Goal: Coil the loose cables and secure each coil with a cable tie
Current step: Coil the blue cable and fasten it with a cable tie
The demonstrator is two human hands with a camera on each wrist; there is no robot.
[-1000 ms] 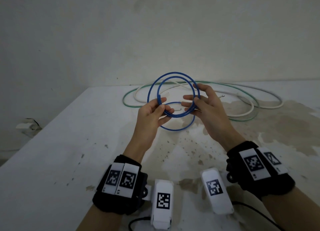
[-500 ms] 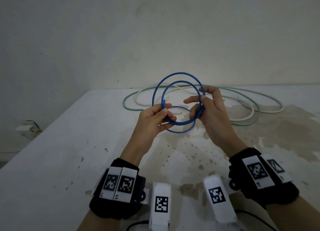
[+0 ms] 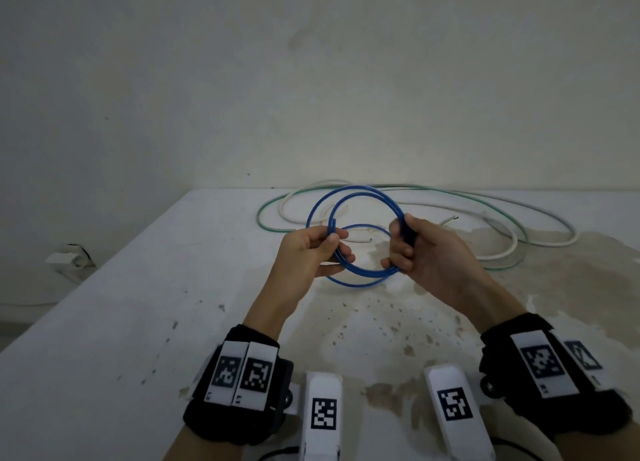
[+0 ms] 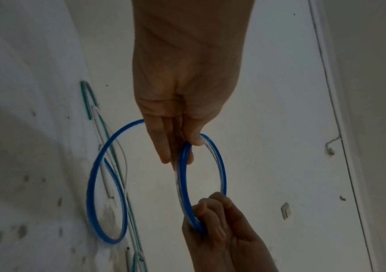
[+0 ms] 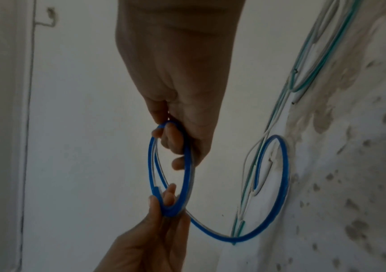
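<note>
I hold a blue cable (image 3: 360,194), wound into a few loops, upright above the white table (image 3: 138,322). My left hand (image 3: 332,249) pinches the coil's left side between thumb and fingers, next to the cable's free end. My right hand (image 3: 398,253) has its fingers curled round the bundled strands on the right side. In the left wrist view my left hand (image 4: 177,149) holds the blue cable (image 4: 222,165), and one looser loop (image 4: 91,184) hangs lower. The right wrist view shows my right hand (image 5: 173,145) wrapped round the blue coil (image 5: 188,165). No cable tie is in view.
A green cable (image 3: 259,218) and a white cable (image 3: 283,208) lie in wide loose loops at the back of the table, near the wall. Brown stains mark the table's right half. The table's left edge drops off beside a wall fitting (image 3: 65,258).
My right hand's fingers, spread a second ago, have curled round the right side of the coil. The loops have drawn closer together, and both hands sit a little lower.
</note>
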